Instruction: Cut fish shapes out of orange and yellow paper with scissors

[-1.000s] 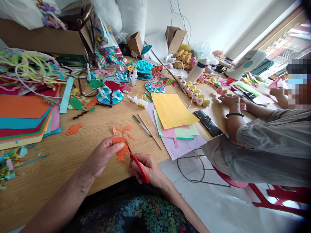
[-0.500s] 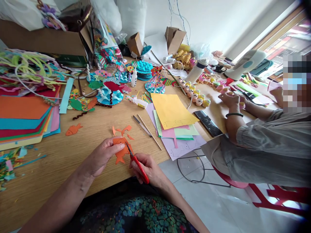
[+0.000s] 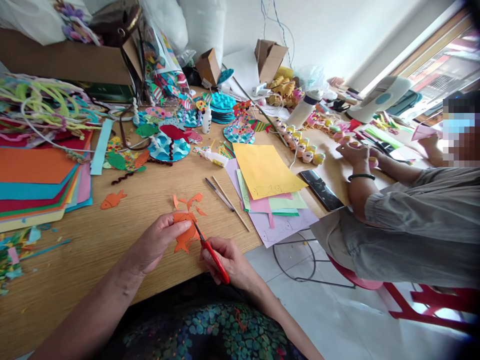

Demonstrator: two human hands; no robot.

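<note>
My left hand pinches a piece of orange paper with a fish outline drawn on it, the tail end pointing down toward me. Red-handled scissors are in my right hand, their blades at the paper's right edge. How far the blades are apart is hard to make out. Just beyond the paper lie several orange scraps. A cut-out orange fish rests on the wooden table to the left.
A pen and a thin stick lie beside stacked coloured sheets at the right. A black phone sits near a co-worker's hands. Coloured paper and pipe cleaners fill the left.
The scissor blades have shifted slightly along the paper's right edge, and an orange strip there now hangs lower to the right. Both hands stay nearly in place.
</note>
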